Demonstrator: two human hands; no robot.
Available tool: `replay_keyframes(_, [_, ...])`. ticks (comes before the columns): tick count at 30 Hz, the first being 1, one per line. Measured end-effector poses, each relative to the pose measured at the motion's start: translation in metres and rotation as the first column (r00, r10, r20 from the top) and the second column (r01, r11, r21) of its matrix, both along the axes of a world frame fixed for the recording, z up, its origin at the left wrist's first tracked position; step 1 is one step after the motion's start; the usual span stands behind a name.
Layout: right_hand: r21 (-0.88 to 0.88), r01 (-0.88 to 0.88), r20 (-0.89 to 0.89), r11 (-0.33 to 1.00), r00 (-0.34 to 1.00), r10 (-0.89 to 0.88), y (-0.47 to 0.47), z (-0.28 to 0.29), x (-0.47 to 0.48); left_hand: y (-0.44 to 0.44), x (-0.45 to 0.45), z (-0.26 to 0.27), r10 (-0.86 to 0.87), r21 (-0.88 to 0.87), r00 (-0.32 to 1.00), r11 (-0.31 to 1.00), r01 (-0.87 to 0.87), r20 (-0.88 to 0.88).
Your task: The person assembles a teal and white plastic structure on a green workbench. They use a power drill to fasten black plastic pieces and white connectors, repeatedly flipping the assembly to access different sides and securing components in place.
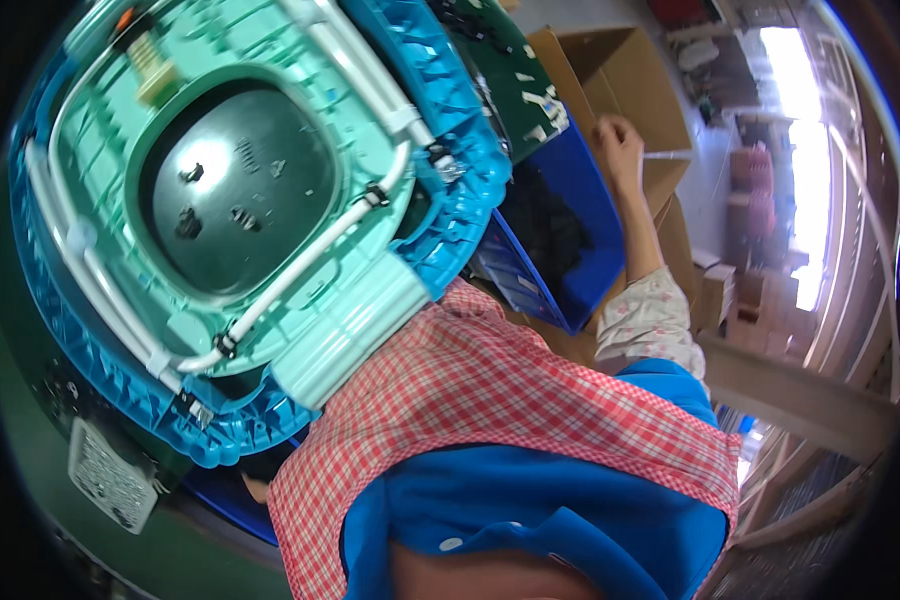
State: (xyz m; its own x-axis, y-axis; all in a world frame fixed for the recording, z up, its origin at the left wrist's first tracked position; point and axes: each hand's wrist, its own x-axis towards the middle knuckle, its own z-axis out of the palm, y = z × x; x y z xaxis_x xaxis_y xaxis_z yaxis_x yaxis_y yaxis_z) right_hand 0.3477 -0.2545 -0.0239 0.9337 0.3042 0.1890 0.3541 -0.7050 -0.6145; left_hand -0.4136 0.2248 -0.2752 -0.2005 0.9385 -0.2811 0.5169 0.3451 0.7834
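My right hand [619, 141] is over the near edge of an open cardboard box [649, 82], its fingers curled. I cannot tell whether it holds anything. Of my left arm only a sliver of skin [255, 489] shows beside the apron, near a blue bin [229, 510]; the hand itself is hidden. Before me lies a mint-green plastic frame [352, 330] with a large round opening, inside a blue plastic surround [469, 217]. Bent white tubes [292, 300] run across it, with black clips [376, 195] on them. A cream plastic piece [154, 75] stands near its far side.
Small dark parts [187, 223] lie on the green table within the opening. A blue bin [604, 247] of black items stands between table and box. A white tray [112, 476] of small pieces sits at left. A beam [795, 390] crosses at right.
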Motion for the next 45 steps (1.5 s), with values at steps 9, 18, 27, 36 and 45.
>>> replay_keyframes(9, [-0.309, 0.228, -0.458, 0.923, 0.815, -0.355, -0.121, -0.289, -0.026, -0.029, 0.104, 0.223, -0.333, 0.019, 0.914, 0.938, 0.346, -0.232])
replay_keyframes(18, [-0.553, -0.268, -0.437, 0.789, 0.899, -0.001, -0.03, -0.351, 0.021, -0.065, 0.174, 0.408, -0.844, -0.286, 0.294, 0.448, 0.847, -0.45])
replay_keyframes(27, [-0.761, -0.545, -0.398, 0.351, 0.82, 0.412, -0.157, -0.393, 0.071, -0.068, 0.213, 0.284, -0.172, 0.405, 0.707, 0.717, 0.567, -0.686])
replay_keyframes(36, [-0.737, -0.382, -0.286, 0.558, 0.924, 0.254, -0.13, -0.438, 0.093, -0.075, 0.199, 0.261, -0.378, 0.173, 0.926, 0.91, 0.376, -0.022])
replay_keyframes(45, [-0.742, 0.019, -0.115, 0.671, 0.981, -0.155, -0.132, -0.33, 0.099, -0.085, 0.191, 0.257, -0.353, 0.246, 0.926, 0.893, 0.376, -0.133])
